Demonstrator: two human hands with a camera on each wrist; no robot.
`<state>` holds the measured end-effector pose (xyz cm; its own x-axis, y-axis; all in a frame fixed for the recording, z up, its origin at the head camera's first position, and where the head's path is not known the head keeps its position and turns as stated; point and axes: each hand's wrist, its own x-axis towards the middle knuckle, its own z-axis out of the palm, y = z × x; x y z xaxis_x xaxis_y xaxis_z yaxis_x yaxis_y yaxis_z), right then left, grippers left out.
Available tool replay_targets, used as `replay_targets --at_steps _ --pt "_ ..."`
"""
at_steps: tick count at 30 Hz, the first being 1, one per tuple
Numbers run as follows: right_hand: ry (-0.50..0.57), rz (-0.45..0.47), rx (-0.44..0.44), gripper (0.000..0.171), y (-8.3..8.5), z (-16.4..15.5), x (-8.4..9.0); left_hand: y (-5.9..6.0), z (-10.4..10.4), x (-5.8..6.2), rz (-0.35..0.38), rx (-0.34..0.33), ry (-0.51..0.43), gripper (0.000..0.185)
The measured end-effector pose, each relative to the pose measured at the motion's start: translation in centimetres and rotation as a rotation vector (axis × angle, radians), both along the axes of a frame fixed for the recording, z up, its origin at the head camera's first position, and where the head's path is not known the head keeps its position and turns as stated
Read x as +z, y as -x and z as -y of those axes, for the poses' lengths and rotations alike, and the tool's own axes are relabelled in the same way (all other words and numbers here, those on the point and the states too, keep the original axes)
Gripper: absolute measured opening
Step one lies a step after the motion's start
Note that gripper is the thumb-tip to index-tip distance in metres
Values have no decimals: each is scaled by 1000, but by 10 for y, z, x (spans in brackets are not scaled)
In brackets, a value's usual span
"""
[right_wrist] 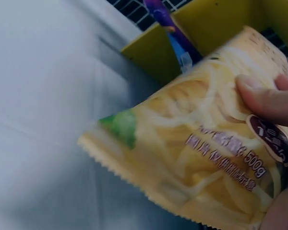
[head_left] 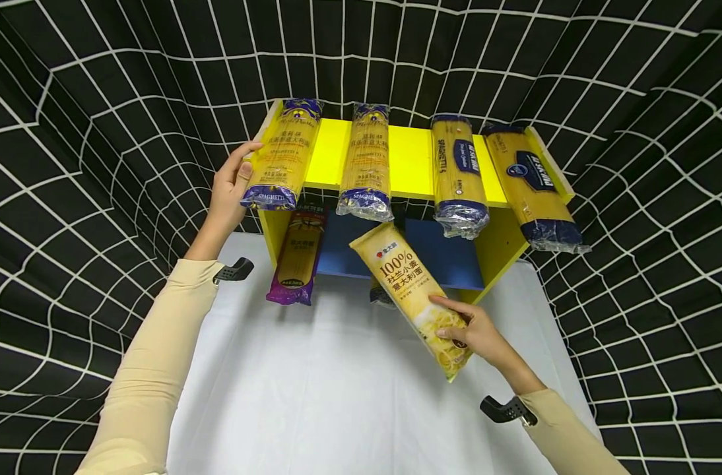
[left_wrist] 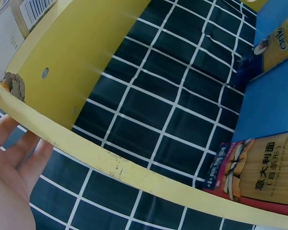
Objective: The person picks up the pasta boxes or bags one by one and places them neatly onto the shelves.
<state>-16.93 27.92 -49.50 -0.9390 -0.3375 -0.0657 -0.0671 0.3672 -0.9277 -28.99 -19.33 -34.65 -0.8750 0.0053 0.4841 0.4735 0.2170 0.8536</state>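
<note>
Yellow wood makes up the biggest thing before us, a two-level shelf (head_left: 408,161) standing at the far edge of a white tablecloth (head_left: 337,396). Four spaghetti packs lie across its top, their near ends overhanging, and a purple pack (head_left: 298,257) leans out of the lower bay. Our left hand (head_left: 230,191) rests at the shelf's far-left corner, fingers fairly straight, thumb against the leftmost top pack (head_left: 284,155).

Our right hand (head_left: 476,333) grips the yellow noodle pack (head_left: 411,287) near its lower end, thumb on the printed face, fingers curled behind; it slants up toward the lower bay. We judge it moderately heavy, stiff lengthwise yet brittle inside, with slick film, so a hold nearer the middle would balance it better.
</note>
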Motion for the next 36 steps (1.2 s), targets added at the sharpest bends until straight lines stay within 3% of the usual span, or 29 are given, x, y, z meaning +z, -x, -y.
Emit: replay_targets --at_steps 6,11,19,36 --pt "196 81 -139 70 0 -9 -11 -1 0 1 -15 6 23 40" --pt "293 135 -264 75 0 -15 -17 -1 1 1 -19 5 26 41" --pt "344 195 -411 77 -1 -22 -30 -1 1 0 -21 -12 4 40" --pt "392 256 -533 73 1 -34 -51 -3 0 1 -15 -4 17 41"
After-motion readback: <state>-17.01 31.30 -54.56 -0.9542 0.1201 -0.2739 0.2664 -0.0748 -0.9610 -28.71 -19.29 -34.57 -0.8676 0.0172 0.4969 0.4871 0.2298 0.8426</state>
